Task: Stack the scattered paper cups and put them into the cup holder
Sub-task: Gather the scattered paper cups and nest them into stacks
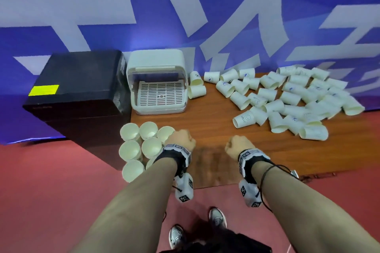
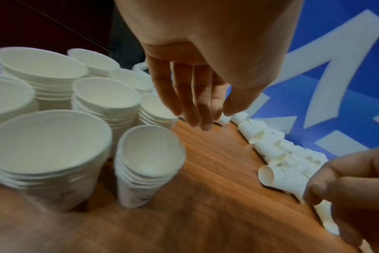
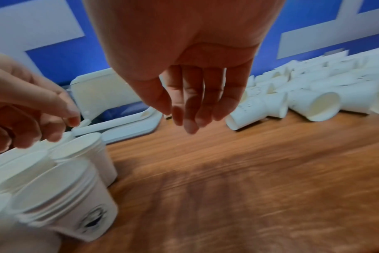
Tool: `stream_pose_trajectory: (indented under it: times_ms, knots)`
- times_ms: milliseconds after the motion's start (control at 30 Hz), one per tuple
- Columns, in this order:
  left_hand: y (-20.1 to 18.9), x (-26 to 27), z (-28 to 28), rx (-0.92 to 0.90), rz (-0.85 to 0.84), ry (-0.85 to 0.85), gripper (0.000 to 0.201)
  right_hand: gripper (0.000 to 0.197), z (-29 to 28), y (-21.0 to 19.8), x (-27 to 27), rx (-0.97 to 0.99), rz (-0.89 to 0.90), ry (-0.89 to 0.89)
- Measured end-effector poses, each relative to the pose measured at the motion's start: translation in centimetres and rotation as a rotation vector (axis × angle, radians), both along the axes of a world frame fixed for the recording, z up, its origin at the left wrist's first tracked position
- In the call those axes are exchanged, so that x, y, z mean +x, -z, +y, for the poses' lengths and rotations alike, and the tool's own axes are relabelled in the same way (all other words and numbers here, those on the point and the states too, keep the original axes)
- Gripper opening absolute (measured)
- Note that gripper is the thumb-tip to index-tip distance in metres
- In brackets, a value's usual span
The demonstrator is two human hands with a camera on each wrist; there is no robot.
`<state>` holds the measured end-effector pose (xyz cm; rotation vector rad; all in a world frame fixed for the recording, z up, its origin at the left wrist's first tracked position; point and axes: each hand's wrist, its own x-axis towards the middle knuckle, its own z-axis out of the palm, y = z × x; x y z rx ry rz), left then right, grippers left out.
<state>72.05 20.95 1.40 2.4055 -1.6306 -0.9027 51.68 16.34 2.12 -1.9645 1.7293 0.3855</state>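
White paper cups with small blue and dark printed marks, scattered far right on a brown wood-grain table; plain white stacked cups near left. White slotted cup holder beside a black box bearing a yellow label. Blue banner with pale grey-white lettering behind; red floor.

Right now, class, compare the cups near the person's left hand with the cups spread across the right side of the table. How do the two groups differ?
The stacked cups stand upright with mouths up; the scattered cups lie on their sides. The stacked cups are nested in several tight columns; the scattered cups are single and loosely piled. The stacked cups sit at the near left corner of the table; the scattered cups reach the far right edge. Both groups are white paper cups.
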Motion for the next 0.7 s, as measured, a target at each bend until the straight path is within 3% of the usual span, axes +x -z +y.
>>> stream_pose_trajectory:
  times_ms: [233,600,700]
  knots:
    - [-0.3,-9.0,-6.0,0.022,-0.052,0.133,0.019,0.020,-4.7,0.3,-9.7,-0.050,-0.039,0.094]
    - [2.2,-26.5,-17.3,0.064,-0.174,0.159,0.019,0.026,-15.7,3.5,-26.3,-0.098,-0.044,0.033]
    - [2.4,-29.8,-18.9,0.070,-0.288,0.213,0.023,0.026,-17.8,4.5,-28.6,-0.080,-0.034,0.016]
